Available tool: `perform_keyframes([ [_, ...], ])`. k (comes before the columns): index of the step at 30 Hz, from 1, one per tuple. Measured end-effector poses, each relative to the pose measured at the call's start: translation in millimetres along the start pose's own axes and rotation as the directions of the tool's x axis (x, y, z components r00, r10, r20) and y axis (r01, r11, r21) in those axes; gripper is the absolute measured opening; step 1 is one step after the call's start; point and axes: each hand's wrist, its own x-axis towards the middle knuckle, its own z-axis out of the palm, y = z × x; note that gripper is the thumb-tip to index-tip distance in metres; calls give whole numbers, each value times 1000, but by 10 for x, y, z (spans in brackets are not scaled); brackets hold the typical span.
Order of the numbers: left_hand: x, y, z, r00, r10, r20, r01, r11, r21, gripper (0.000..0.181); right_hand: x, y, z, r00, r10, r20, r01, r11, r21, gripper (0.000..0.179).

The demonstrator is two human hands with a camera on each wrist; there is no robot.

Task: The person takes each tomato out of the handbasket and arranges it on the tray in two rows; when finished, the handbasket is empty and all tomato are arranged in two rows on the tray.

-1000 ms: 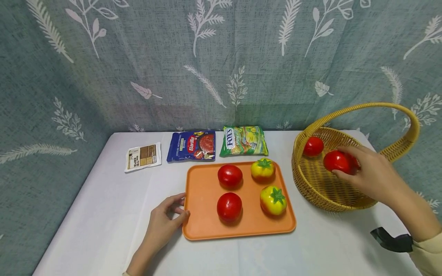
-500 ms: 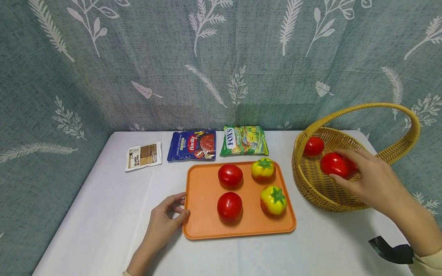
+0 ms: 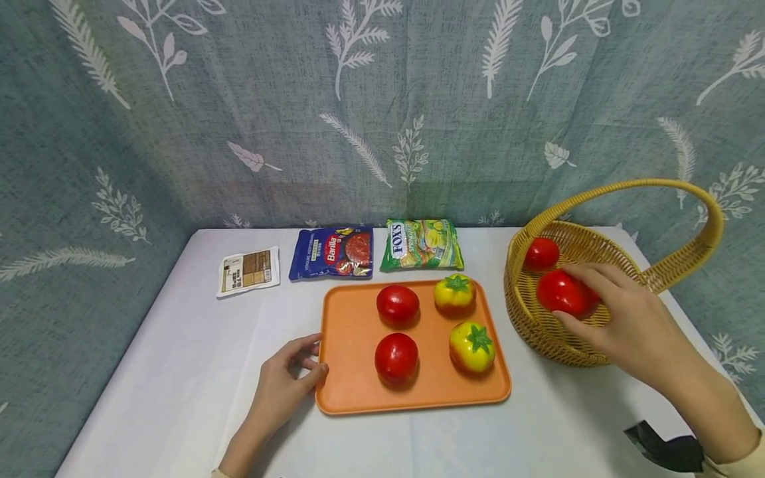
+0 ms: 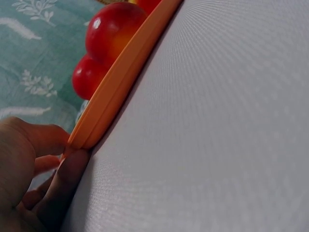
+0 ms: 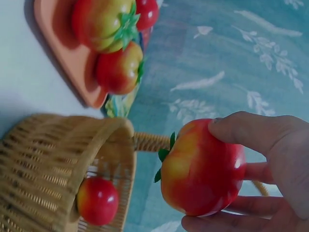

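Note:
My right hand (image 3: 639,325) grips a tomato (image 3: 566,293) over the wicker basket (image 3: 520,318). The right wrist view shows this tomato (image 5: 200,169) as red with a yellow patch and green leaves, thumb on one side and fingers on the other. Another red tomato (image 3: 542,254) lies inside the basket. With thumb and fingers, my left hand (image 3: 287,382) pinches the left rim of the orange tray (image 3: 349,345). On the tray sit two red tomatoes (image 3: 397,358) and two yellow ones (image 3: 472,347) with green leaves.
Along the back of the white table (image 3: 179,372) lie a brown and white packet (image 3: 248,271), a blue Barilla pouch (image 3: 332,253) and a green Fox's bag (image 3: 422,244). The basket's tall handle (image 3: 645,182) arches over its opening. A patterned cloth (image 3: 287,119) hangs behind.
My right hand has moved left with the tomato, toward the basket's tray side. The left hand and the tray have hardly moved.

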Motion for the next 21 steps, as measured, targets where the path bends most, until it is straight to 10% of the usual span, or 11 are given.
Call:
perform_keyframes([
  [21,3,-17,-3,1000,25,-4,-25,1000,-12,52,83,-546,48,998,-22,66,21,1000,5,71],
])
